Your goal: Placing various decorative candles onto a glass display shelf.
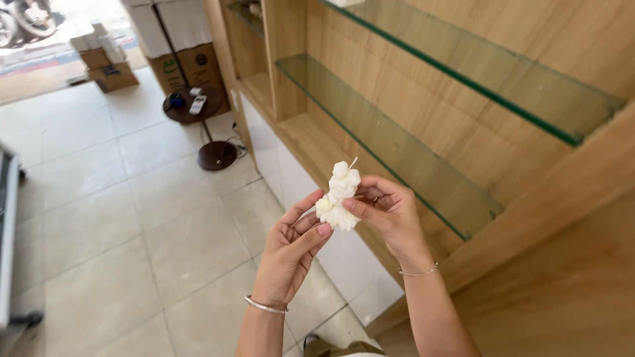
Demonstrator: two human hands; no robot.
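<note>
A small white lumpy candle [340, 195] with a thin wick at its top is held up in front of me, between both hands. My right hand [390, 215] grips it from the right, thumb pressed on its front. My left hand [291, 251] touches its lower left side with thumb and fingertips. A thin bracelet sits on each wrist. The candle hangs in the air before a wooden shelf unit [331, 149].
Two glass shelves [397, 142] run along the wooden unit on the right. A small round dark side table [195, 109] with a remote stands on the tiled floor [132, 218]. Cardboard boxes [172, 46] are stacked at the back.
</note>
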